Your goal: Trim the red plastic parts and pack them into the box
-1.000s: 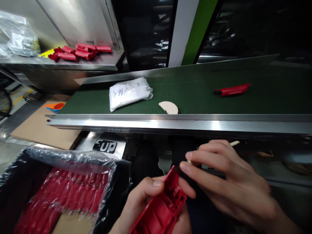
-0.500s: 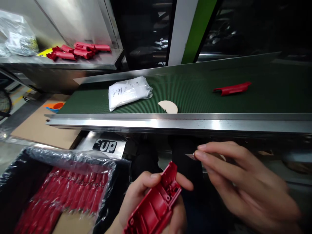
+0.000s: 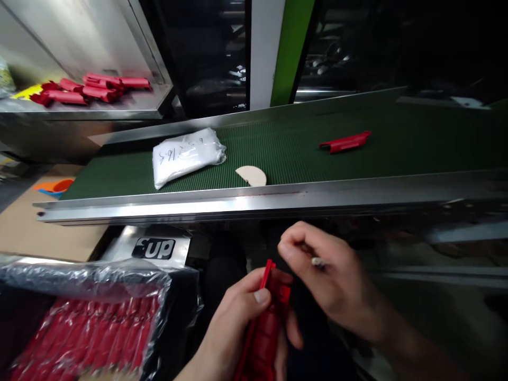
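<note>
My left hand [image 3: 242, 328] grips a red plastic shell part [image 3: 265, 330], turned nearly edge-on, low in the middle of the view. My right hand [image 3: 329, 280] is curled just above and right of the part's top end, pinching a small thin blade-like tool [image 3: 317, 261] between fingers and thumb. Both hands are below the steel front rail [image 3: 254, 203] of a green conveyor belt [image 3: 301, 153]. Another red part [image 3: 345, 142] lies on the belt at the right.
On the belt lie a white plastic bag [image 3: 186, 154] with handwriting and a beige half-disc [image 3: 251, 175]. A black bin lined with clear film [image 3: 87, 317] holds several red parts at lower left. More red parts [image 3: 89, 89] sit on a steel shelf at upper left.
The left hand has turned the red part from face-up to nearly edge-on. The right hand has curled in towards the part's top end. The view has shifted, everything sliding left.
</note>
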Motion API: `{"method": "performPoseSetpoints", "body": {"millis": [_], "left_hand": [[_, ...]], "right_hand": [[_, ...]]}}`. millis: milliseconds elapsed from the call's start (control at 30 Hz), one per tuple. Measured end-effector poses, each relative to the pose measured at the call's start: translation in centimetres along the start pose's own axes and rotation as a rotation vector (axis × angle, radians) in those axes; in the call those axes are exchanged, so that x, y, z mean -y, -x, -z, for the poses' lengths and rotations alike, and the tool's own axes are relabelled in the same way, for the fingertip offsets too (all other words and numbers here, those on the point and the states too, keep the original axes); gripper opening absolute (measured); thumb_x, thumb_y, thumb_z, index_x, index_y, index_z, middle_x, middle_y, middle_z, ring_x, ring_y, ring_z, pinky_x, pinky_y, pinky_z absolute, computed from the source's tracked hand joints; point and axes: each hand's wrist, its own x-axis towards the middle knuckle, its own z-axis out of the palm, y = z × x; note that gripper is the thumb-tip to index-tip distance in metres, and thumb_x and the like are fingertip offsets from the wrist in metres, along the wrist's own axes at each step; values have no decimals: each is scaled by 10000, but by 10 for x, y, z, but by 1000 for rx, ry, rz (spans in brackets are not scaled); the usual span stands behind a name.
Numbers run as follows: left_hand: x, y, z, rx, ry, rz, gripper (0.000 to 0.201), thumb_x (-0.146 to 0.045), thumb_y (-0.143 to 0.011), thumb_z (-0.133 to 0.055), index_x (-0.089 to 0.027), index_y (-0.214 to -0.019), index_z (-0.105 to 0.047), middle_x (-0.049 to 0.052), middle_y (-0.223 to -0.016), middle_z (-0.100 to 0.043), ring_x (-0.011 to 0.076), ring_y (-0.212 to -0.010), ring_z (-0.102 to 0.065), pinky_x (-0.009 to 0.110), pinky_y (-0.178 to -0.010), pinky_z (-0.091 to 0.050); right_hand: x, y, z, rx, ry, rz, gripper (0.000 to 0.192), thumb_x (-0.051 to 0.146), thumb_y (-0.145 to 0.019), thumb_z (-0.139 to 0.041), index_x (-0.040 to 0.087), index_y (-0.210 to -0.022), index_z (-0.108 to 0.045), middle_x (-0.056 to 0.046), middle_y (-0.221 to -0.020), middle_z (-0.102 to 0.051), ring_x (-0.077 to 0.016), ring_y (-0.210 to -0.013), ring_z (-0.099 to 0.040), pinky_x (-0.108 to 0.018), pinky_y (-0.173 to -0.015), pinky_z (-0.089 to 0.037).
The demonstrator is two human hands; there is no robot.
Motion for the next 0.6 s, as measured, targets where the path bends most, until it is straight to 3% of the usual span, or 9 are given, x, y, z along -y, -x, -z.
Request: {"method": "performPoseSetpoints", "body": {"millis": [100,200,333,467,600], "left_hand": [[-6,-5,-2,22,-29,-26,397,-393,-919,-454,-130,-1209,-523,120,-742,-690,137,-381,-554,174,-353,-404],[-17,-13,-9,-11,-118,-31,414,-412,-913,-483,-133,-1216,-523,118,-772,-688,143,-428,-578,185,-395,-426],[-37,-27,-25,-185,-176,-128,393,-398,-934,-464,-136,-1220,-524,96,-835,-658,126,-516,-570,198,-475,-439],[-51,-39,-35,-278,-121,-189,393,-426,-968,-380,-162,-1214,-536,65,-885,-595,112,-544,-509,212,-477,-405],[-56,-46,-38,-291,-50,-219,366,-405,-972,-361,-164,-1189,-532,55,-883,-564,109,-546,-491,220,-480,-401]], "right_hand": [[-9,6,8,-167,57,-60,255,316,-966,-507,189,-758,-583,41,-615,-538,-77,-535,-515,-172,-494,-428],[-19,19,15,-165,98,-68,148,350,-931,-580,210,-892,-607,29,-730,-633,-91,-598,-598,-165,-524,-482],[-18,42,15,-169,160,154,362,218,-898,-610,231,-1249,-521,-56,-1122,-648,-149,-969,-666,-220,-773,-571],[-3,56,6,-111,292,359,388,-24,-857,-517,208,-1151,-618,-73,-1117,-639,-169,-1036,-623,-291,-827,-548],[1,57,-2,-53,440,478,390,-18,-848,-540,178,-1172,-635,-98,-1085,-674,-207,-969,-622,-361,-787,-528]]}}
